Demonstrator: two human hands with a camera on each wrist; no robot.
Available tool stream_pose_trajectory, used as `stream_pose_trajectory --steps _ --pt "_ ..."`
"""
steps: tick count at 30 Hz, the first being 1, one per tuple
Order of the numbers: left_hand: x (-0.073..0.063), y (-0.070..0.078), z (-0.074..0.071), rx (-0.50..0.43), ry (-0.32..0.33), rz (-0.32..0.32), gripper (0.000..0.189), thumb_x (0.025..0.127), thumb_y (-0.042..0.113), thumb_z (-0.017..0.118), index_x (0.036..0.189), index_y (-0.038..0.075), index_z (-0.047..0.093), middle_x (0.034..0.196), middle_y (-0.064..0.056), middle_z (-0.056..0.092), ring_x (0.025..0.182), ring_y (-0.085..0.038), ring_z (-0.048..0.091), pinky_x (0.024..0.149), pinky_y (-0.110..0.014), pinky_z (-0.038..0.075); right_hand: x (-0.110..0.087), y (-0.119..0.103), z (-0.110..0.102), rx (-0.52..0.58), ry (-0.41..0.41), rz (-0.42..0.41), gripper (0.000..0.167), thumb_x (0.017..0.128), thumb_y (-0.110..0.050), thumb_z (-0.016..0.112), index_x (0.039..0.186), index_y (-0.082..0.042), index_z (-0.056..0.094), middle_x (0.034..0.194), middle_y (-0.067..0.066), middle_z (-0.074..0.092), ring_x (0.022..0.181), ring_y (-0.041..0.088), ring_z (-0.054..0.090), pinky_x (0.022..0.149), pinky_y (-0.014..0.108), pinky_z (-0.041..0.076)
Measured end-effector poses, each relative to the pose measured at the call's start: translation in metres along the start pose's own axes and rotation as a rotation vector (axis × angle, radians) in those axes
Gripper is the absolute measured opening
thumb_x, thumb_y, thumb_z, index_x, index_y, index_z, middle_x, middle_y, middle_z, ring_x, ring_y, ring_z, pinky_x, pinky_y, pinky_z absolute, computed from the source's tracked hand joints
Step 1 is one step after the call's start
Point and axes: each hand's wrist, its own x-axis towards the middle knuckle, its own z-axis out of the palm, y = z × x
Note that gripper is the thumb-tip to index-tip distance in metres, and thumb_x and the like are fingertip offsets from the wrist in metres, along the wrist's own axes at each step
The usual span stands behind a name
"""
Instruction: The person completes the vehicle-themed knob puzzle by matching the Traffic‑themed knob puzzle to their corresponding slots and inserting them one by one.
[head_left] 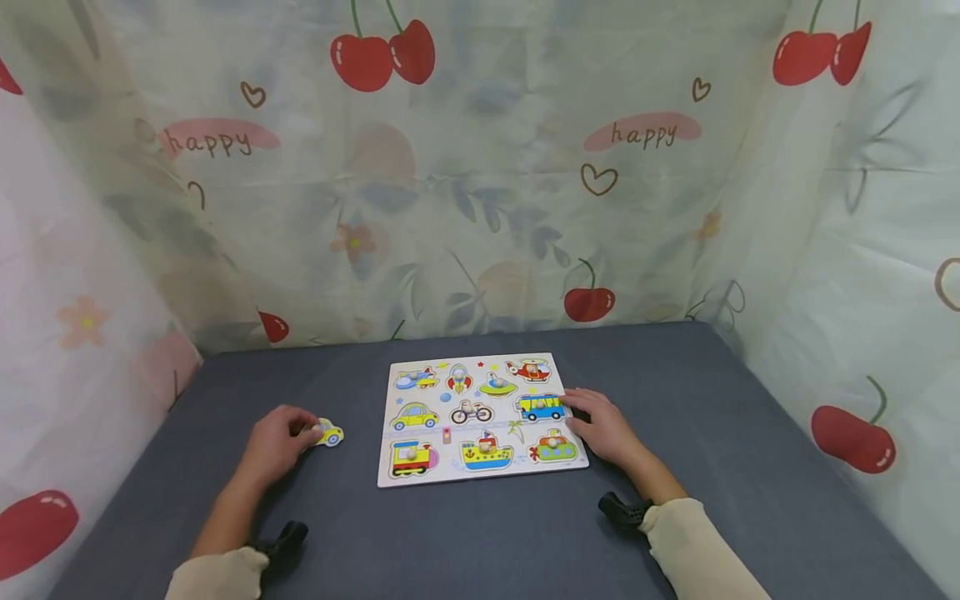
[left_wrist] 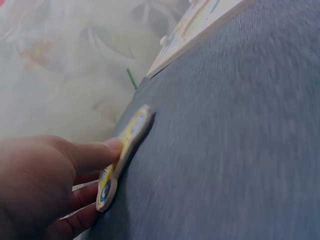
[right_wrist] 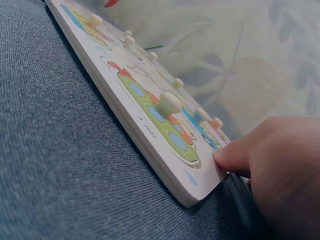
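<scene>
My left hand [head_left: 279,443] pinches a yellow car puzzle piece [head_left: 330,432] at the left of the table, between thumb and fingers. In the left wrist view the car piece [left_wrist: 131,135] is tilted, close to the dark cloth. A wooden peg puzzle board [head_left: 444,483] with vehicle pictures lies to its right, several pieces with round knobs set in it. The board's yellow car picture [head_left: 415,416] shows no knob. My right hand [head_left: 606,427] grips the board's right edge; in the right wrist view its thumb [right_wrist: 231,158] presses the top face near the green submarine piece [right_wrist: 155,114].
A dark grey cloth [head_left: 480,542] covers the table. Patterned curtains [head_left: 480,192] with cherries and hearts stand behind it and along both sides. Each wrist carries a black camera mount [head_left: 285,540].
</scene>
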Motion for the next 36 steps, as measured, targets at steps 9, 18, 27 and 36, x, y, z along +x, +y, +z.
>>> stream_pose_trajectory --steps 9,18,27,36 --pt "0.023 0.024 0.024 -0.085 -0.014 -0.086 0.022 0.092 0.017 0.068 0.106 0.000 0.065 0.102 -0.016 0.056 0.089 -0.029 0.054 0.076 -0.046 0.042 0.000 0.000 0.000 0.001 0.003 -0.001 0.043 0.095 -0.012 0.062 0.136 -0.004 0.056 0.144 0.016 0.047 0.138 0.037 0.031 0.107 0.058 0.026" --pt "0.030 0.049 0.050 -0.145 0.014 -0.127 0.024 0.093 0.018 0.068 0.110 0.002 0.065 0.105 -0.014 0.057 0.089 -0.027 0.054 0.075 -0.043 0.043 0.000 0.000 0.002 0.004 -0.003 -0.004 0.043 0.095 -0.012 0.062 0.136 -0.003 0.056 0.144 0.016 0.047 0.138 0.037 0.031 0.107 0.057 0.025" --pt "0.034 0.075 0.068 -0.167 -0.007 -0.121 0.024 0.089 0.021 0.073 0.107 0.006 0.070 0.103 -0.011 0.059 0.090 -0.026 0.054 0.077 -0.040 0.043 0.000 0.001 0.001 0.006 0.004 -0.013 0.043 0.094 -0.012 0.062 0.136 -0.003 0.056 0.144 0.016 0.047 0.138 0.037 0.031 0.107 0.058 0.025" --pt "0.037 0.096 0.077 -0.065 -0.023 -0.065 0.016 0.085 0.021 0.076 0.097 0.011 0.073 0.090 -0.004 0.057 0.082 -0.022 0.049 0.068 -0.036 0.039 0.000 0.001 0.001 0.008 0.006 -0.007 0.043 0.094 -0.012 0.062 0.136 -0.003 0.056 0.144 0.016 0.048 0.138 0.037 0.032 0.107 0.057 0.026"
